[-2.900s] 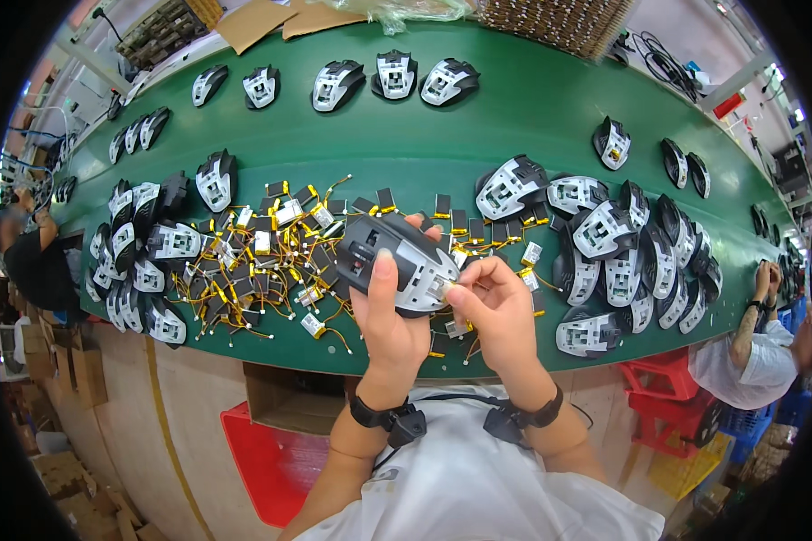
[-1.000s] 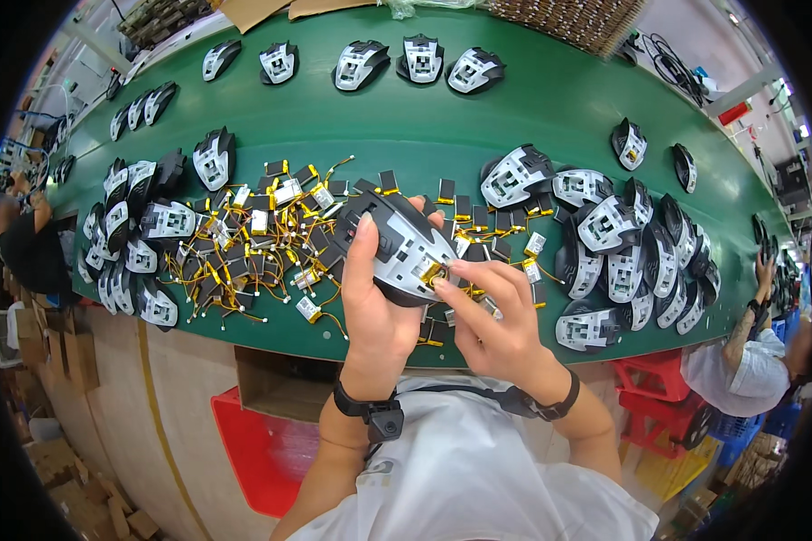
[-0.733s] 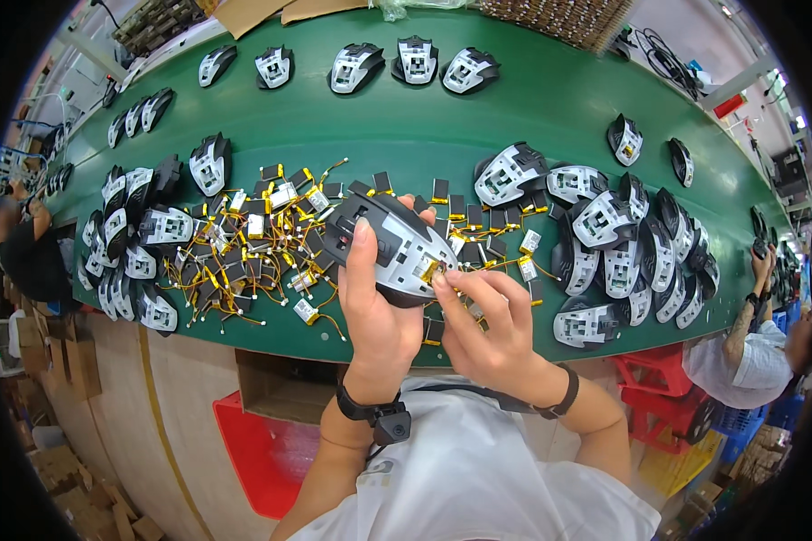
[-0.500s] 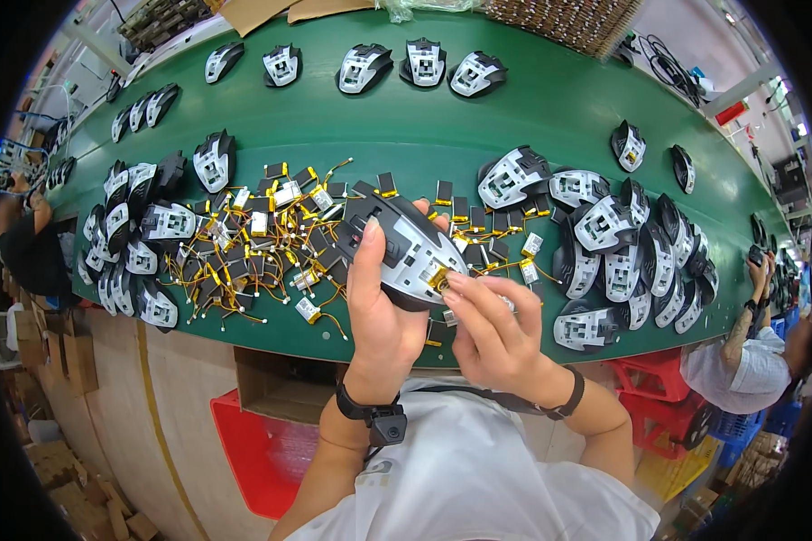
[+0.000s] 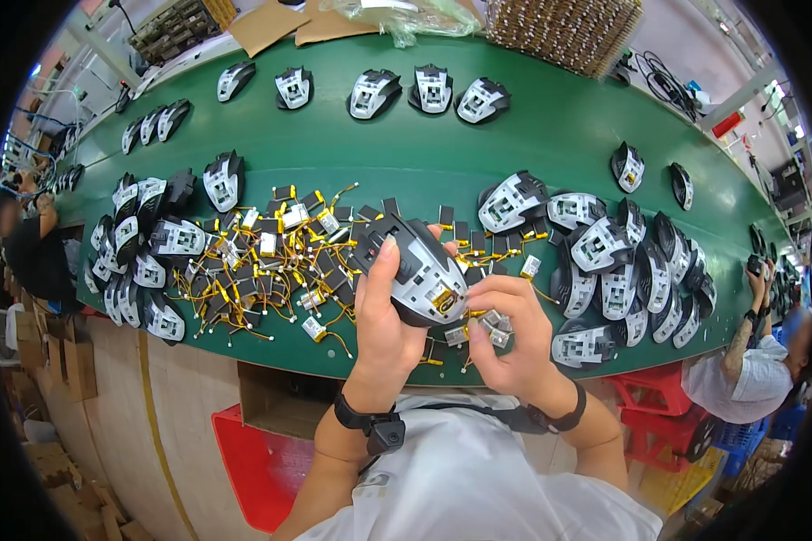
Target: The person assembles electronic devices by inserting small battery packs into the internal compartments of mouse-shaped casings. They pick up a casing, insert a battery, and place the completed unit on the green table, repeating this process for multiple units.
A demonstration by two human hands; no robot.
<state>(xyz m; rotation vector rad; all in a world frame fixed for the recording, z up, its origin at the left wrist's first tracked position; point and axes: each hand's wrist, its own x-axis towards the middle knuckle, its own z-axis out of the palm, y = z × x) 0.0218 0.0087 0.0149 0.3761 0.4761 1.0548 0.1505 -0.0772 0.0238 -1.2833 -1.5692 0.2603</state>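
Note:
A black and silver-grey computer mouse shell (image 5: 421,293) lies tilted in my left hand (image 5: 383,329), its grey underside turned up. My left thumb presses along one side while the fingers wrap beneath. A small yellow-ended battery (image 5: 443,300) sits in the slot near the shell's close end. Beside that end is my right hand (image 5: 525,338), fingers bent, the thumb apart from the index finger. Silver battery cells (image 5: 494,326) show in the gap between them; whether they touch the hand is unclear. A heap of batteries (image 5: 253,270) with thin wires spreads behind my left hand.
Mouse shells are piled at the left (image 5: 149,243) and right (image 5: 604,257) of the green table (image 5: 568,117). Several more form a row at the back (image 5: 374,95). A red bin (image 5: 253,469) stands below the edge. Other people (image 5: 740,379) sit at both sides.
My right fingers have come away from the battery in the mouse shell and moved slightly right. The left hand keeps its hold. The whole view has shifted a little, so the table appears lower.

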